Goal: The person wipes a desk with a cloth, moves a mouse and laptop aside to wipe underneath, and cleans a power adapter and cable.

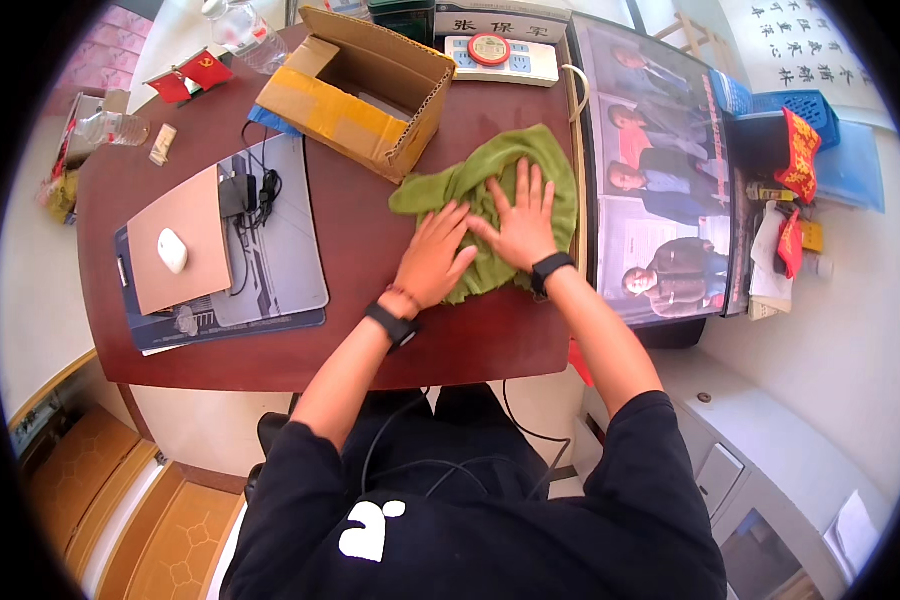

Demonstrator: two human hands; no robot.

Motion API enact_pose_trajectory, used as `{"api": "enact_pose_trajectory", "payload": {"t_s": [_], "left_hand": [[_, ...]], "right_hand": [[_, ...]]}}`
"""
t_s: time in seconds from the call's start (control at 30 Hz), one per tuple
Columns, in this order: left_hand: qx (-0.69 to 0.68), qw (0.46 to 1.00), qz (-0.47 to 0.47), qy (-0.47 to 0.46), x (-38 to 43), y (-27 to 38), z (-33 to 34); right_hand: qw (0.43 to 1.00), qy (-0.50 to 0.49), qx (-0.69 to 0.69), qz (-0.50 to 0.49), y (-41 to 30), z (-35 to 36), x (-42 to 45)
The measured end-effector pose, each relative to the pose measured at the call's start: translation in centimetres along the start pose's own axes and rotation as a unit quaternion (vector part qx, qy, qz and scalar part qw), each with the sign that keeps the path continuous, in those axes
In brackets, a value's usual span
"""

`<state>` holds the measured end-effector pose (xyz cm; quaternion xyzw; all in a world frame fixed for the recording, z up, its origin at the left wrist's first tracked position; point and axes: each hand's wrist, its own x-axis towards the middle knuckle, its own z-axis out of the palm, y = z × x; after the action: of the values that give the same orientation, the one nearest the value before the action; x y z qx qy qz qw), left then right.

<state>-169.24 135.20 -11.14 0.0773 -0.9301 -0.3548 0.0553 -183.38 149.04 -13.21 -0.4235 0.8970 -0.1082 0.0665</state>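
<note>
A crumpled green cloth (450, 182) lies on the dark red wooden desk (360, 300), near its right edge. My left hand (436, 251) rests palm down on the cloth's left part, fingers nearly together and thumb apart. Just to its right, my right hand (523, 221) presses flat on the cloth with its fingers spread. The two hands almost touch at the left fingertips and right thumb. Neither hand is closed around the cloth. Black bands sit on both wrists. Behind the cloth stands an open cardboard box (345, 112) with yellow tape.
At left, a pink-beige laptop (154, 259) carries a white mouse (172, 250), beside a cable (270, 187) on a grey mat (292, 247). A power strip (532, 64), a plastic bottle (247, 37) and small red flags (207, 69) stand behind. A photo panel (607, 247) borders the right edge.
</note>
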Motion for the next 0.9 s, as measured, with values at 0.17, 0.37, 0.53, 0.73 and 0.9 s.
{"api": "enact_pose_trajectory", "payload": {"t_s": [0.17,0.37,0.53,0.73,0.9], "left_hand": [[-0.129,0.964,-0.161,0.167,-5.4,0.3,-6.9],[-0.162,0.885,-0.249,0.359,2.2,-1.4,-12.6],[-0.135,0.843,-0.373,0.362,8.2,-4.1,-12.7],[-0.509,0.75,-0.308,0.289,7.6,-3.3,-14.3],[-0.531,0.753,-0.306,0.238,5.2,-3.8,-15.8]], "right_hand": [[0.997,-0.058,0.038,-0.038,-4.4,-0.4,-9.4],[0.995,-0.096,0.017,-0.01,-4.5,-0.1,-15.2],[0.988,0.01,-0.001,0.152,-1.5,-0.1,-6.5],[0.986,0.049,-0.005,0.157,-0.5,0.5,6.3],[0.993,0.018,-0.049,0.102,-1.5,1.2,11.0]]}}
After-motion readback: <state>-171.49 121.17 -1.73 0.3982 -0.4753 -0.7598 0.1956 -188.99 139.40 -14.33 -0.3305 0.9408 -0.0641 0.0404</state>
